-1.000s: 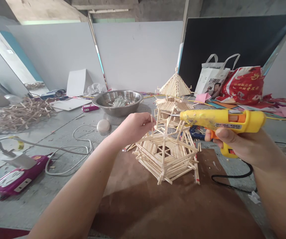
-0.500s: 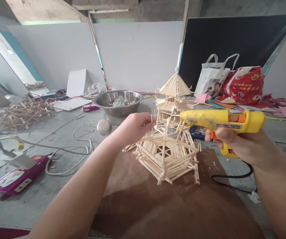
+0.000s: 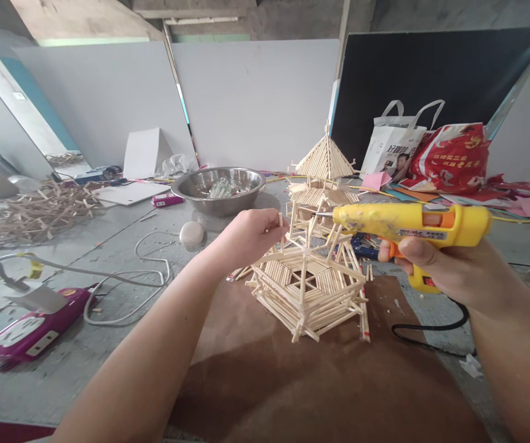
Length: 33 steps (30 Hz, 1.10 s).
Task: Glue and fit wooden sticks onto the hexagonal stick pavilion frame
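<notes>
A yellow hot glue gun [image 3: 398, 223] is in my right hand [image 3: 449, 264], its metal nozzle pointing left over the far side of a six-sided stick frame [image 3: 308, 289]. My left hand [image 3: 258, 237] pinches a short thin wooden stick [image 3: 281, 224] upright at the frame's far left corner. The frame is built of pale round sticks in stacked layers and lies on a brown sheet [image 3: 320, 381]. Behind it stands a stick pagoda model [image 3: 324, 160] with a pointed roof, its lower part partly hidden by the frame and the nozzle.
A steel basin [image 3: 219, 191] stands at the back, beside a round white object [image 3: 192, 234]. At left lie a purple power strip [image 3: 34, 326] with a grey cable and a heap of sticks [image 3: 39, 212]. A red bag [image 3: 452, 160] and pliers [image 3: 366, 246] are at right.
Almost nothing differs. Both hands, the glue gun and the stick frame stay in nearly the same places.
</notes>
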Tool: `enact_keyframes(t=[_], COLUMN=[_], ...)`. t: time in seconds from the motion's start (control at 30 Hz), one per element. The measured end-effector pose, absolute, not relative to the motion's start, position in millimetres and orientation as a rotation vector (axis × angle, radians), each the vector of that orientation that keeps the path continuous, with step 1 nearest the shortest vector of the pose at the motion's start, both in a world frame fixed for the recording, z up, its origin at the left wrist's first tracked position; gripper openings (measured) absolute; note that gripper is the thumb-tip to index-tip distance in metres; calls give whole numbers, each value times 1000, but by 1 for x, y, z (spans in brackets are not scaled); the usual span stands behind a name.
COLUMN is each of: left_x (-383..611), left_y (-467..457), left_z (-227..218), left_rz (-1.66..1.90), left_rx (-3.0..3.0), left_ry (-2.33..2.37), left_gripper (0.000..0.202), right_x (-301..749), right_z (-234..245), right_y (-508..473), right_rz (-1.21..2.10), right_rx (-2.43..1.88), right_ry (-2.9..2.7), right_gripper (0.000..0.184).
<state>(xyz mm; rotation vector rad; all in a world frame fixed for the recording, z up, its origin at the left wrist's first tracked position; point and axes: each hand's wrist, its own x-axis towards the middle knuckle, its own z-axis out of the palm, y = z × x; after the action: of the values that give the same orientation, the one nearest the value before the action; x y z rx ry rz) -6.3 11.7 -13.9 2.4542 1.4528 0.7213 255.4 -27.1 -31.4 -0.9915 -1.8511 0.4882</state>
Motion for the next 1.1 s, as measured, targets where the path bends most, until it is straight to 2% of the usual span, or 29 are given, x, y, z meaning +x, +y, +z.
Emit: enact_keyframes(t=[0.77, 0.97, 1.1], left_x=[-7, -9, -20], left_y=[11, 5, 5], left_z=[-14, -4, 5], left_rz=[755, 914, 1025], left_rx=[2433, 2340, 2245], left_ry=[1428, 1448, 1679], left_gripper=[22, 35, 37], right_x=[254, 256, 255], right_z=[-30, -31, -31], right_y=[-29, -29, -17], right_rz=[481, 637, 813], right_rx=[-982, -943, -808], right_ry=[-1847, -1754, -1488], right_gripper=[28, 30, 32])
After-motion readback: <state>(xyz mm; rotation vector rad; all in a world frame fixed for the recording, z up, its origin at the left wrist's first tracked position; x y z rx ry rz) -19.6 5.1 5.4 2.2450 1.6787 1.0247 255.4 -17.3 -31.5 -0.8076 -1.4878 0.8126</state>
